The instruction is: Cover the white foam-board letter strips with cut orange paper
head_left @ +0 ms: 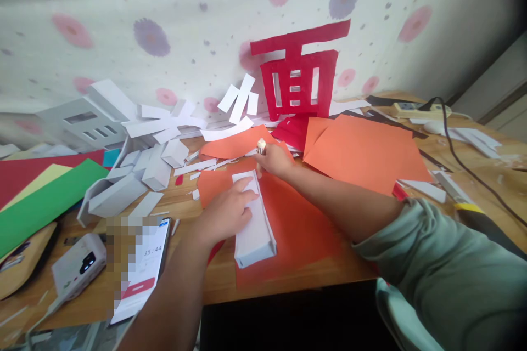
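Note:
A long white paper box (255, 225) lies on a sheet of orange-red paper (296, 230) at the table's front. My left hand (230, 211) rests flat on top of the box with its fingers spread. At the box's far end, my right hand (275, 160) is closed round a slim thing. Only its white knobbly top (261, 146) sticks up above the fist; it looks pen-like, but its lower part is hidden. The fingertips of that hand are close to the box's far right corner and the orange paper.
Behind stands a red cut-out character (300, 71) against a flowered curtain. White paper boxes and strips (156, 167) are heaped left of centre. A phone (144, 269) and a white power bank (80, 266) lie at left. Orange sheets (366, 148) and a power strip (411, 109) lie right.

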Demonstrator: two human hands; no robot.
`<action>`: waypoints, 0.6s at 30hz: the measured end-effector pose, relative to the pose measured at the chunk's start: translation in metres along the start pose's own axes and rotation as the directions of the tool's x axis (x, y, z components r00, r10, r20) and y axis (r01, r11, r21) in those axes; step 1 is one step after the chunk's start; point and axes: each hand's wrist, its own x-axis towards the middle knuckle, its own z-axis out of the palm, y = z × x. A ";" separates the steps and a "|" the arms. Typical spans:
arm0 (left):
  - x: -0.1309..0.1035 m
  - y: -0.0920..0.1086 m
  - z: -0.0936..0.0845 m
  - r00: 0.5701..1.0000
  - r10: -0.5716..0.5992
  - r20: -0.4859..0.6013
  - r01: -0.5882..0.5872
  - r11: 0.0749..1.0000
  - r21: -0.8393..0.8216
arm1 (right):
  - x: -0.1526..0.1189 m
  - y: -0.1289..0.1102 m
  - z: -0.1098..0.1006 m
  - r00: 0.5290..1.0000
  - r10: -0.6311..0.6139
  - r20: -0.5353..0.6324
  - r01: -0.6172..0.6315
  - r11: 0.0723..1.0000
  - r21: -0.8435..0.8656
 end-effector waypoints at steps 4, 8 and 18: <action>0.005 0.006 -0.009 0.997 -0.014 0.073 0.010 0.998 0.054 | 0.002 -0.002 -0.001 1.000 0.022 0.007 -0.022 1.000 -0.017; 0.008 0.008 -0.016 0.997 -0.007 0.083 0.002 0.998 0.065 | 0.004 -0.002 -0.001 0.999 0.034 0.004 -0.033 0.999 -0.028; 0.010 0.007 -0.019 0.997 -0.006 0.080 0.002 0.999 0.045 | 0.011 -0.006 -0.003 0.998 0.064 0.012 -0.063 0.994 -0.088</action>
